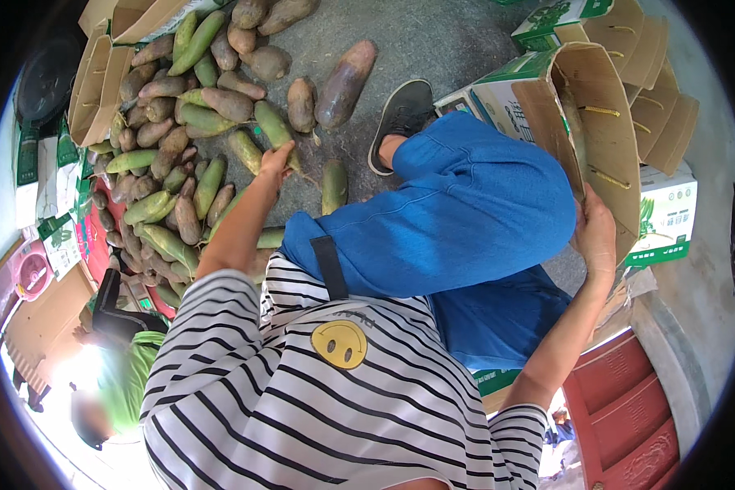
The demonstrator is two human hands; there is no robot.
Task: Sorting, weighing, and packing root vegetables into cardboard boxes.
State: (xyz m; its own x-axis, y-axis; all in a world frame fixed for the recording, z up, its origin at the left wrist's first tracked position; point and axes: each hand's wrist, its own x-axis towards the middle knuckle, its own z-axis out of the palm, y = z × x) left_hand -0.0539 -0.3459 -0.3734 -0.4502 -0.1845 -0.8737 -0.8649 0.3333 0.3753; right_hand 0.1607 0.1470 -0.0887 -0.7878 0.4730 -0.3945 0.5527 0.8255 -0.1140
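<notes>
From where I stand, the biggest thing is the wide heap of green and purplish-brown root vegetables spread over the grey floor at the person's left. They look dense and stiff, probably heavy for their bulk. The thick purplish-brown root with a pinkish end, lying apart near the dark shoe, looks weightiest; I'd put a whole palm under its middle. The smooth, tapered green root at the heap's inner edge is slimmer. Its skin looks firm but may be a little slick, and a knock could bruise it or snap the thin tail, so the fat middle seems the place to take hold.

The person's left hand is at that root's lower end, fingers bent and partly drawn in; whether they truly grip it I can't tell. The right hand is curved against the lower edge of a large, open cardboard carton, brown inside and white-and-green outside. Its fingertips are partly hidden, so I can't tell how tightly it has hold.

Something long and dull brownish-green shows inside that carton's mouth, perhaps a root. Behind it stand more brown cartons with pale cord loops. Across the heap sits a brown, open-flapped carton, its contents hidden from me. Smallest is a round pink plastic basin.
</notes>
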